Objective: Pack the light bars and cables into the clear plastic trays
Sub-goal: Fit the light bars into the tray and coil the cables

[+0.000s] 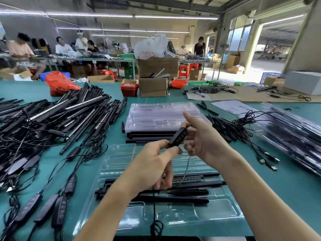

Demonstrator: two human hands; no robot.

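A clear plastic tray (pixel 224 213) lies open in front of me, with black light bars (pixel 194 185) in its slots. Above it I hold a black inline controller (pixel 178 137) with a row of buttons. My left hand (pixel 152 164) pinches its lower end between thumb and forefinger. My right hand (pixel 203 138) holds the upper end, index finger pointing up. The controller's thin cable (pixel 185 173) hangs down into the tray and off the table's front edge. A stack of empty clear trays (pixel 161 117) sits behind, resting on more black bars.
A large heap of light bars and cables (pixel 57 119) covers the green table at left. Packed trays (pixel 293 136) are stacked at right, beside loose cables with USB plugs (pixel 251 136). Cardboard boxes (pixel 153 86) and a red bin stand at the back. People work at far tables.
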